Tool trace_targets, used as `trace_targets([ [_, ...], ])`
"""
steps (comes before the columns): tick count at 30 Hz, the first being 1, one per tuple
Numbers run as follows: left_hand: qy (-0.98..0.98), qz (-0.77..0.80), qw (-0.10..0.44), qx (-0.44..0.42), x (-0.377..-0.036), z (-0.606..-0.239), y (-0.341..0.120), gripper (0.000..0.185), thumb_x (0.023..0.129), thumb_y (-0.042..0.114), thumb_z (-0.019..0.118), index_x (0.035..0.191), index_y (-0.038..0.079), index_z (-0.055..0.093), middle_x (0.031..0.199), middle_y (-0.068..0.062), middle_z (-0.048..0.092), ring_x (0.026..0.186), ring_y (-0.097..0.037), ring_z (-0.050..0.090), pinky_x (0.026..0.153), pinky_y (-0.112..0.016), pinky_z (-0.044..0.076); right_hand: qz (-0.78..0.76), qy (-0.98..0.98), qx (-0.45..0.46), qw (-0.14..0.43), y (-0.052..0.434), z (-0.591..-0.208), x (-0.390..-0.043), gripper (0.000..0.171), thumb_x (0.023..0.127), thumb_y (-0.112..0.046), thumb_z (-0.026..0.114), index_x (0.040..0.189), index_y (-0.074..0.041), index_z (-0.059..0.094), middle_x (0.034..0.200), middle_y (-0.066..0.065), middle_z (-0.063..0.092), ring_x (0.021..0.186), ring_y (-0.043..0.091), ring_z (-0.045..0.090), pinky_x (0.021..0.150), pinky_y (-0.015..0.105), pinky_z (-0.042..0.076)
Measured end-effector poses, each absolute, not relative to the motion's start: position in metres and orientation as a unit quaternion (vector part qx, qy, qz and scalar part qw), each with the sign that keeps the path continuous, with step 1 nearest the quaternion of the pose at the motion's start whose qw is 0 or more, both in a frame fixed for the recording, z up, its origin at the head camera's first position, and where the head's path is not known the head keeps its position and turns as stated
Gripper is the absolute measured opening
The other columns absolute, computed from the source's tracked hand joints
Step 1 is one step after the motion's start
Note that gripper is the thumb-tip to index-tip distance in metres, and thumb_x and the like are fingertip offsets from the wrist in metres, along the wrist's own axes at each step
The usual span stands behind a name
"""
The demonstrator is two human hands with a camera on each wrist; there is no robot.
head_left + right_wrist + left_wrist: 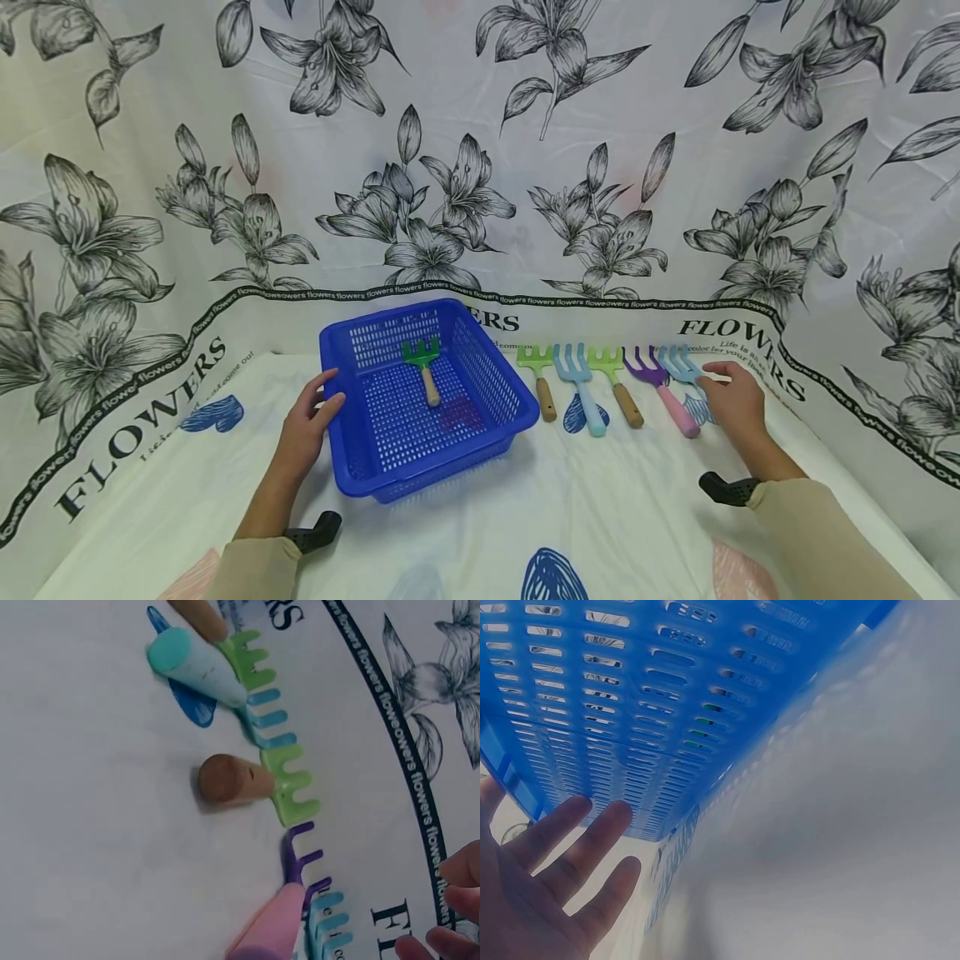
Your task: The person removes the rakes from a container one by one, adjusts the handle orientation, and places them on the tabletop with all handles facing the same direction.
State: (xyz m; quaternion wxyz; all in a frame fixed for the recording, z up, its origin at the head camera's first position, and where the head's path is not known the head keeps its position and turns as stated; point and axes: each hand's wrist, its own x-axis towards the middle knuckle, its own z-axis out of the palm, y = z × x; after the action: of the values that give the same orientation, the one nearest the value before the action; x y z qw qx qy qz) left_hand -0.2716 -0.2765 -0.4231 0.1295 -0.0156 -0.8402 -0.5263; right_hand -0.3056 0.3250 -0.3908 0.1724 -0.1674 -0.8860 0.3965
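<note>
A blue plastic basket (pixel 517 408) with slotted walls stands left of centre, and inside it lies a small green hand rake (pixel 422 357) with a wooden handle. My left hand (pixel 306 425) is at the basket's left rim; in the left wrist view its fingers (pixel 592 855) extend, spread, beside the slotted wall. To the right, my right hand (pixel 738 404) is nearest the light blue rake (pixel 678 364) at the row's end. In the right wrist view, nothing shows between the loosely bent fingers (pixel 461 904). Part of that rake is hidden.
Left of that rake lie a purple rake with a pink handle (pixel 678 410), a green rake (pixel 626 404), a blue rake (pixel 588 404) and another green rake (pixel 545 396). Behind them hangs a white flower-printed cloth (pixel 517 258). Printed white cloth (pixel 465 542) covers the table.
</note>
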Motion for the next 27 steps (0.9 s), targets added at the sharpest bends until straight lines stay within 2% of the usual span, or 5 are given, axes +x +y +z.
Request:
trace_targets([
  [4, -0.84, -0.526, 0.131, -0.015, -0.272, -0.424, -0.277, 0.064, 0.099, 0.046, 0.048, 0.155, 0.024, 0.025, 0.152, -0.022, 0.031, 0.133, -0.048, 0.036, 0.102, -0.065, 0.033, 0.404, -0.889, -0.128, 0.172, 0.309, -0.375, -0.313, 0.041, 0.096, -0.025, 0.057, 0.13, -0.001, 0.054, 0.132, 0.023, 0.052, 0.111, 0.038, 0.055, 0.075, 0.042, 0.049],
  [10, -0.84, -0.527, 0.13, -0.016, -0.272, -0.423, -0.277, 0.064, 0.1, 0.045, 0.048, 0.154, 0.022, 0.025, 0.152, -0.022, 0.031, 0.133, -0.047, 0.035, 0.102, -0.065, 0.032, 0.407, -0.895, -0.062, 0.173, 0.283, -0.353, -0.321, 0.039, 0.097, -0.025, 0.056, 0.128, -0.002, 0.054, 0.128, 0.024, 0.055, 0.114, 0.041, 0.053, 0.082, 0.05, 0.049],
  [14, -0.84, -0.526, 0.13, -0.017, -0.272, -0.423, -0.277, 0.064, 0.099, 0.046, 0.048, 0.154, 0.022, 0.026, 0.151, -0.023, 0.032, 0.132, -0.047, 0.036, 0.103, -0.064, 0.032, 0.401, -0.898, -0.029, 0.178, 0.267, -0.341, -0.328, 0.037, 0.096, -0.024, 0.058, 0.126, -0.002, 0.055, 0.133, 0.024, 0.052, 0.119, 0.042, 0.051, 0.088, 0.054, 0.048],
  [22, -0.842, -0.523, 0.129, -0.014, -0.273, -0.422, -0.278, 0.064, 0.1, 0.046, 0.047, 0.154, 0.021, 0.026, 0.151, -0.024, 0.031, 0.133, -0.048, 0.035, 0.102, -0.065, 0.032, 0.373, -0.912, 0.037, 0.168, 0.237, -0.32, -0.341, 0.034, 0.096, -0.023, 0.059, 0.124, -0.003, 0.056, 0.135, 0.022, 0.049, 0.122, 0.041, 0.049, 0.092, 0.057, 0.045],
  [27, -0.842, -0.523, 0.134, -0.019, -0.274, -0.424, -0.279, 0.064, 0.1, 0.046, 0.047, 0.154, 0.019, 0.026, 0.151, -0.024, 0.031, 0.133, -0.048, 0.035, 0.102, -0.066, 0.032, 0.366, -0.917, 0.065, 0.146, 0.222, -0.307, -0.352, 0.038, 0.096, -0.021, 0.06, 0.128, -0.002, 0.054, 0.141, 0.021, 0.044, 0.124, 0.04, 0.048, 0.092, 0.056, 0.046],
])
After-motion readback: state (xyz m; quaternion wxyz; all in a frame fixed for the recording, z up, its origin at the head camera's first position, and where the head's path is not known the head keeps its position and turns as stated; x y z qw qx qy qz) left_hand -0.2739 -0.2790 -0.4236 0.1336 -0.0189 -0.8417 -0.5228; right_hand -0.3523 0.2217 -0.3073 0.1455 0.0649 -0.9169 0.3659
